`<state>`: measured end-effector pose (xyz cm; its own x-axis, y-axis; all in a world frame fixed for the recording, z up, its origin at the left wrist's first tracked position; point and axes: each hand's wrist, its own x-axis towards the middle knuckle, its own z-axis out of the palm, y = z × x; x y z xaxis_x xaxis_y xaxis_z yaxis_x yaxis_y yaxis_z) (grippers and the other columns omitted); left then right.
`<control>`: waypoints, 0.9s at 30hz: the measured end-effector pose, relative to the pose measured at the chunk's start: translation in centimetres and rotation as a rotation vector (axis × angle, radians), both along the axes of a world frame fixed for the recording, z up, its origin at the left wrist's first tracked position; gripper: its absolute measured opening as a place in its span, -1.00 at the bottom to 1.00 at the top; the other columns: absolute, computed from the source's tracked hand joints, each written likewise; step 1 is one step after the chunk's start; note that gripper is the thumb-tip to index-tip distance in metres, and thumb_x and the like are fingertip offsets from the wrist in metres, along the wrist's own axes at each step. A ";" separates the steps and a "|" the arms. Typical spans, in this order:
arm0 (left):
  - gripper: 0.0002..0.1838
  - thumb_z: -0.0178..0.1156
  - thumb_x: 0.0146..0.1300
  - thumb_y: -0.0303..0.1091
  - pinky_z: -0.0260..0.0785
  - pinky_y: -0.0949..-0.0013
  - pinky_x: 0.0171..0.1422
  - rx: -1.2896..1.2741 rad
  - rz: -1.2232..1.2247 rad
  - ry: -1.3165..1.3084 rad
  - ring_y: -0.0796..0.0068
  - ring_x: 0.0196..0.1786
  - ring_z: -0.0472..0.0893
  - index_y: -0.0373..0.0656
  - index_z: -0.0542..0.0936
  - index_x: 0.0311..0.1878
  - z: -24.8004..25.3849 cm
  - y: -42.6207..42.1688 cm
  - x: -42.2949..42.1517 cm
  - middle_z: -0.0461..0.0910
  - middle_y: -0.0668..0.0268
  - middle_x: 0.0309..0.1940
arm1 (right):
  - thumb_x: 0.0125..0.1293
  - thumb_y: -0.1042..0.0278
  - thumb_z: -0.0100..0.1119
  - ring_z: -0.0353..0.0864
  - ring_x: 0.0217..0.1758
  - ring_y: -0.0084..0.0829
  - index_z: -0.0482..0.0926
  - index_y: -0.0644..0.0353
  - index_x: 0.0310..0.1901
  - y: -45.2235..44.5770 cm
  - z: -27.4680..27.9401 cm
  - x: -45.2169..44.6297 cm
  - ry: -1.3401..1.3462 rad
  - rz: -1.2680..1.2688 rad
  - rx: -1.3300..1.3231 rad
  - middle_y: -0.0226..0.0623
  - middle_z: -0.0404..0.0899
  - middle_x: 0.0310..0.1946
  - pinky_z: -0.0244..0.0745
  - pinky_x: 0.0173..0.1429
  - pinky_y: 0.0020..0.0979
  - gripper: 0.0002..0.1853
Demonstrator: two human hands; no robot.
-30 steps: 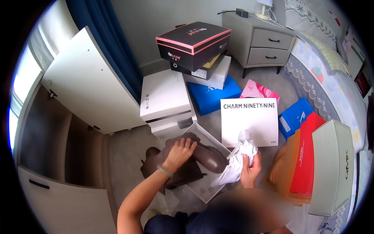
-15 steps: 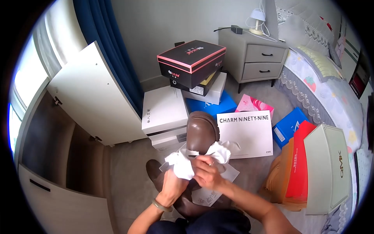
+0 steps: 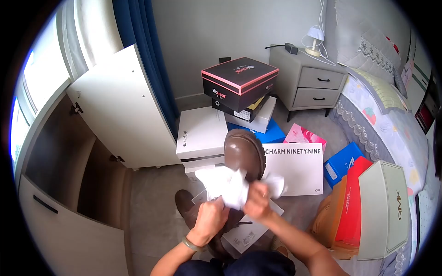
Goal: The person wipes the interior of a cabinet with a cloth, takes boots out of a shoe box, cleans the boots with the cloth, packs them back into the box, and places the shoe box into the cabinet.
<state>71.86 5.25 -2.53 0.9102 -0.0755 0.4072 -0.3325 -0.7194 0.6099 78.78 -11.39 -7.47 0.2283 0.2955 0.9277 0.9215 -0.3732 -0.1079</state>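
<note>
A brown boot (image 3: 243, 152), its rounded toe pointing away from me, stands out in front of my hands. White crumpled tissue paper (image 3: 220, 183) covers the part of the boot nearest me. My left hand (image 3: 211, 218), with a bangle on its wrist, grips the near edge of the paper. Fingers closed, my right hand (image 3: 258, 201) clasps the paper on the right side of the boot. The other brown boot (image 3: 185, 202) lies to the left, partly hidden by my left hand and forearm. A printed white sheet (image 3: 246, 234) lies beneath on the floor.
Stacked shoe boxes, topped by a black one (image 3: 239, 78), rise ahead beside white boxes (image 3: 200, 131). A white lid (image 3: 294, 177) leans right of the boot. An open cabinet (image 3: 99, 184) stands left; a green QMK box (image 3: 382, 211), nightstand (image 3: 317, 85) and bed (image 3: 368, 110) are right.
The white paper has shifted and spread across the boot's near part, my hands moving slightly apart. The camera view has shifted a little, and more of the printed sheet shows.
</note>
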 end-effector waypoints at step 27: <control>-0.81 0.29 0.08 -0.46 0.41 0.09 -0.48 -0.138 0.119 0.082 -0.16 -0.57 0.54 -0.37 0.56 -0.56 -1.1 0.9 -0.2 0.45 -0.11 -0.70 | 0.03 0.45 0.28 0.55 0.15 -0.22 0.70 0.31 -0.25 1.1 -0.9 -1.5 0.078 -0.149 -0.075 0.03 0.55 0.11 0.23 0.14 -0.09 -0.78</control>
